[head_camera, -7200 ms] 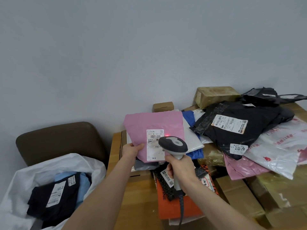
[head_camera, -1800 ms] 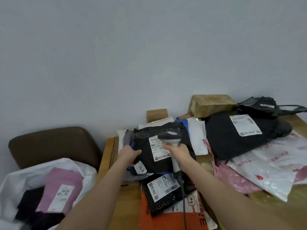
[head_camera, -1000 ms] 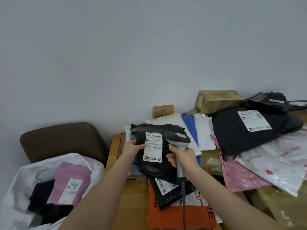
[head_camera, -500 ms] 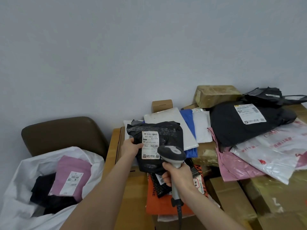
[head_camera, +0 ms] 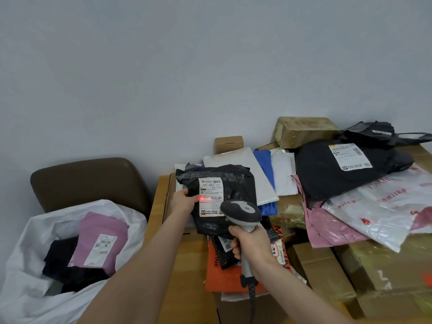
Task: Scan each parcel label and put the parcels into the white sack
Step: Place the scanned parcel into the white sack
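Scanning is in progress: black parcel (head_camera: 238, 190), held up at centre by left hand (head_camera: 183, 201), is lit by scanner (head_camera: 242, 210) gripped in right hand (head_camera: 250, 244); white sack (head_camera: 30, 242) at near left is judged part-filled, with many parcels (head_camera: 327, 178) left piled at right.

Head-worn view, angled down, near hands (head_camera: 250, 244)

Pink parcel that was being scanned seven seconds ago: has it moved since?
Yes. The pink parcel left the table, moving left and down into the white sack before the brown chair.
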